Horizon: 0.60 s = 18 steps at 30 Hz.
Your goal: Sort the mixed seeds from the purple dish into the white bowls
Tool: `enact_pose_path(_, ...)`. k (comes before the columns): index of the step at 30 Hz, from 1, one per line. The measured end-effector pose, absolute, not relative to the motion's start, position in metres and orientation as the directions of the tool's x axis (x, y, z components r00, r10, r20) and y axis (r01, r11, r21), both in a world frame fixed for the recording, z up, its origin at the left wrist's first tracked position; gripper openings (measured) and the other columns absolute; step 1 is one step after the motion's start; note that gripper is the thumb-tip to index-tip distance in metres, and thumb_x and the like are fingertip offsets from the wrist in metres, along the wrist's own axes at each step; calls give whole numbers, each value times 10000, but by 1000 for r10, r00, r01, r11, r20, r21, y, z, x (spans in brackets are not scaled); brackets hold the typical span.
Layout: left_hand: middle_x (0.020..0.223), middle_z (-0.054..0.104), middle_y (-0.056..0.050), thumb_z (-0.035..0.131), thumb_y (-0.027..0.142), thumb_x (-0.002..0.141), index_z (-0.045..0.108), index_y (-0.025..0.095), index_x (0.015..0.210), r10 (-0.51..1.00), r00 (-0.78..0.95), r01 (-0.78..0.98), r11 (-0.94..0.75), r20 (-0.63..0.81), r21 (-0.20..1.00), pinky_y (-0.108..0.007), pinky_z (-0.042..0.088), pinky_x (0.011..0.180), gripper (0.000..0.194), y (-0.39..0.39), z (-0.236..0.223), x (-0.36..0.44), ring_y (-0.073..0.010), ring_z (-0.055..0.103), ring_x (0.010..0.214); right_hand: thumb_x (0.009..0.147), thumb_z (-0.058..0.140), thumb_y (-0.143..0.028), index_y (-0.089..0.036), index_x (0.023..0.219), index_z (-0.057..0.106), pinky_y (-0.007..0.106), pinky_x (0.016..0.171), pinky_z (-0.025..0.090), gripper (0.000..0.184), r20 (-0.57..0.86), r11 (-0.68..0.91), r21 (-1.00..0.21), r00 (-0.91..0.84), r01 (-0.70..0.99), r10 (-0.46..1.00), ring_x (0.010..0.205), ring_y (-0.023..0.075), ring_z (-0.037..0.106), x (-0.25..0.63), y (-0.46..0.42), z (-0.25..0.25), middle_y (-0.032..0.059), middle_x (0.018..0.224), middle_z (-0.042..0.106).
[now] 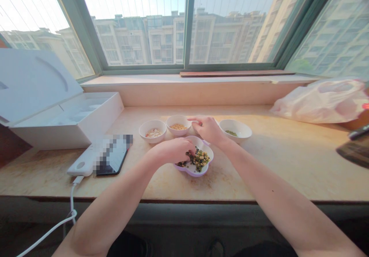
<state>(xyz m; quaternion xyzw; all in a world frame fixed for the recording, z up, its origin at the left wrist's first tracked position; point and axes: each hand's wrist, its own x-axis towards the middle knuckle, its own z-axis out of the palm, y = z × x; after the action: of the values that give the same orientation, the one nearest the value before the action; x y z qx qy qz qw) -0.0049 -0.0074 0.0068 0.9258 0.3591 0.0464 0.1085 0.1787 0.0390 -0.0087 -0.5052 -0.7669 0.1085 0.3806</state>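
A lilac flower-shaped dish (198, 173) sits on the stone sill in front of me, holding several mixed beans (201, 159), dark, green and yellow. My left hand (172, 150) rests over its left side with fingers curled into the beans, pinching something too small to name. My right hand (208, 129) hovers just behind the dish, fingers bunched with the index finger pointing left toward a white bowl of yellow beans (178, 125). To its left is a white bowl of pale beans (152, 130). A white bowl of green beans (235, 130) is at the right.
An open white box (66, 124) with its raised lid stands at the left. A black phone (113, 160) and a white power bank (83, 164) with a cable lie beside it. A pink plastic bag (321, 100) rests at the right, near a dark object (355, 151).
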Motion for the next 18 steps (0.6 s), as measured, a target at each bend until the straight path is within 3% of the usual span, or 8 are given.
enact_pose_path(3,910,760,-13,594,-4,809,732,238,810,574,819,557,-778,-32,290,-291,514,750,279,-5,3,-5,-180,666,802,881,582,-176,-218,1062,827,317,787,522,309,507,499,-517,-221,696,833,771,184,672,186,36,-11,54,1039,810)
enact_pose_path(7,845,758,-17,540,-46,796,699,213,755,580,813,571,-776,-54,267,-296,488,714,307,-5,3,-4,-169,639,736,897,598,-173,-211,1044,817,316,771,505,266,501,529,-513,-265,676,824,763,172,652,190,33,-12,64,1105,795)
enact_pose_path(18,985,773,-13,472,1,839,770,234,996,605,794,587,-739,-57,331,-275,461,705,410,-5,7,-8,-166,662,819,918,624,-169,-206,1034,808,320,787,507,221,502,545,-532,-277,648,819,896,198,693,191,29,-10,72,1093,789)
